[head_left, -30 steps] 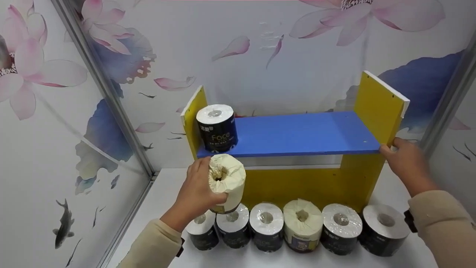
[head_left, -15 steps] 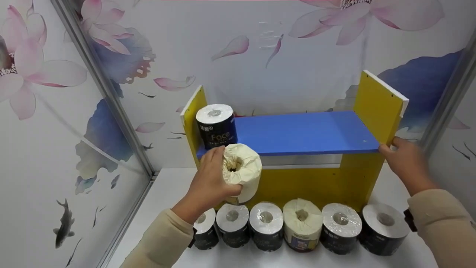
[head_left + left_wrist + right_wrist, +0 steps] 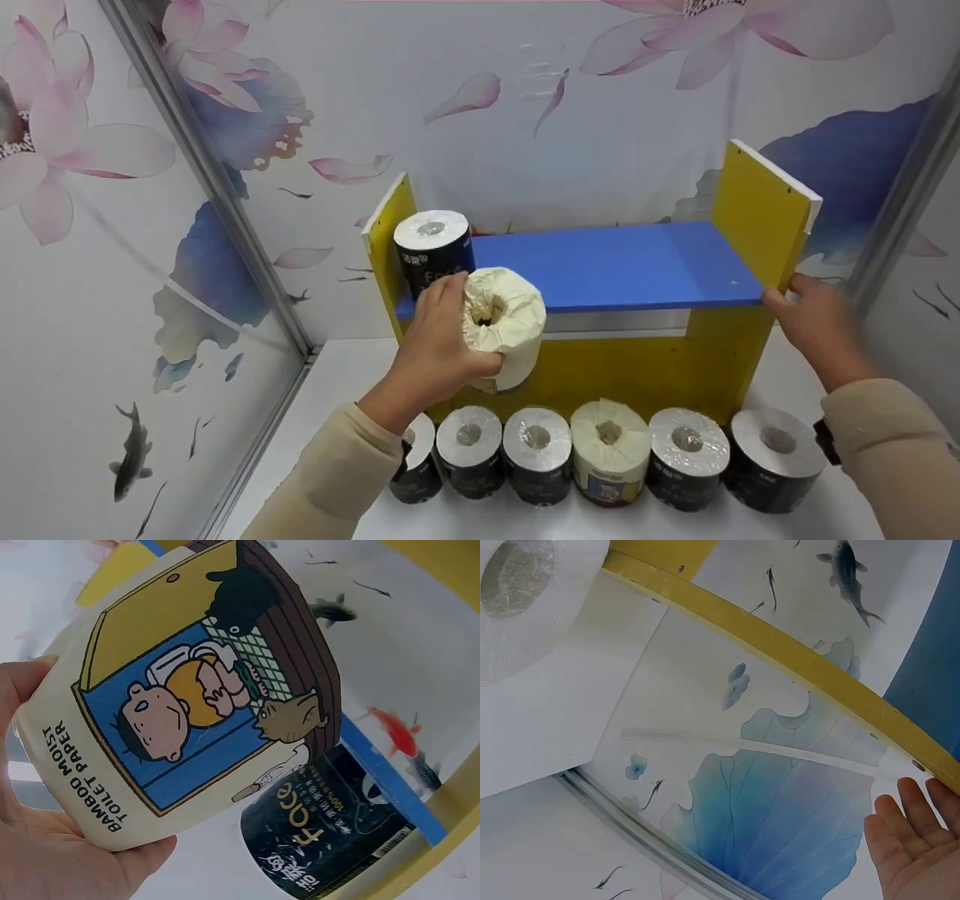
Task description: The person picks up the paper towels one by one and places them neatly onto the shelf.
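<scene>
My left hand point(image 3: 442, 349) grips a cream-wrapped toilet paper roll point(image 3: 517, 330), held raised in front of the blue shelf board. In the left wrist view its wrapper point(image 3: 202, 682) carries a cartoon and the words "Bamboo Moist Toilet Paper". A black-wrapped roll point(image 3: 435, 247) stands upright at the left end of the blue board point(image 3: 615, 266), partly hidden by my left hand and the cream roll. My right hand point(image 3: 825, 322) holds the yellow side panel point(image 3: 765, 217) at the right, thumb at its front edge. In the right wrist view, the fingers point(image 3: 922, 817) lie against its outer side.
Along the white table point(image 3: 300, 450), before the rack, stands a row of upright rolls: several black-wrapped ones like this roll point(image 3: 540, 457), and one cream roll point(image 3: 611, 457). The rack has a yellow back panel point(image 3: 622, 375) below. Flower-printed walls point(image 3: 637, 150) surround the table.
My left hand has carried the cream roll up and to the right, toward the blue board's front edge. The right hand stays on the side panel.
</scene>
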`<state>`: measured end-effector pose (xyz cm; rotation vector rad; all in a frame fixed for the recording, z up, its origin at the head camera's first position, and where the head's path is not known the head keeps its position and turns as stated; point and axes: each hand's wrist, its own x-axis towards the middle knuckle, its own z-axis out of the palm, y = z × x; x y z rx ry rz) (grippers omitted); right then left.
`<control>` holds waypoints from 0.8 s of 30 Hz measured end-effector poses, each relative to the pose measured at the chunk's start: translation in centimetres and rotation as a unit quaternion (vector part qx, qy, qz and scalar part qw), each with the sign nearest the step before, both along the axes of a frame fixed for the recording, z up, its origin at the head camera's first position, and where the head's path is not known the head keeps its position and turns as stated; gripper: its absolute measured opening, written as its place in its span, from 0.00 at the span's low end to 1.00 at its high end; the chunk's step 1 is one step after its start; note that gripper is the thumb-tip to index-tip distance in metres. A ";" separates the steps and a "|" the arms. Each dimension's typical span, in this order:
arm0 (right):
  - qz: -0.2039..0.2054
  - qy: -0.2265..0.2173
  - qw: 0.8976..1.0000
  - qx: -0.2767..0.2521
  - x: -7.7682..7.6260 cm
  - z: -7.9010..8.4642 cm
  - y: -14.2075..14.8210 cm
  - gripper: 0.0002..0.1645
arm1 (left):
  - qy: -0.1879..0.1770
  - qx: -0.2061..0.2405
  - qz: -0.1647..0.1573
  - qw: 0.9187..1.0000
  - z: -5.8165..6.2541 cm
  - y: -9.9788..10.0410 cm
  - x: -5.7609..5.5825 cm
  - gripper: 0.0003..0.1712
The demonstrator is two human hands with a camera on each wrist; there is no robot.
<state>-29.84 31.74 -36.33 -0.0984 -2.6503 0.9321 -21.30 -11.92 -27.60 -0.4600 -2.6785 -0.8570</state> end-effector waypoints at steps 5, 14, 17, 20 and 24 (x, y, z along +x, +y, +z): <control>0.000 0.002 1.000 0.002 0.1 0.1 -0.1 0.34 | 0.003 0.005 0.003 1.000 1.0 0.6 -0.2 0.58; -0.001 0.006 1.000 0.007 0.1 0.1 0.0 0.33 | 0.009 0.028 -0.002 1.000 2.0 1.4 -0.8 0.56; 0.000 0.009 1.000 0.010 0.1 0.2 0.0 0.33 | 0.010 0.036 0.005 0.999 2.3 1.7 -1.2 0.55; -0.001 0.009 1.000 0.007 0.2 0.1 0.0 0.33 | 0.007 0.044 0.016 0.999 2.6 1.9 -1.7 0.57; -0.006 0.007 1.000 0.002 0.2 0.0 -0.1 0.33 | 0.002 0.055 0.033 0.998 3.0 2.3 -2.3 0.58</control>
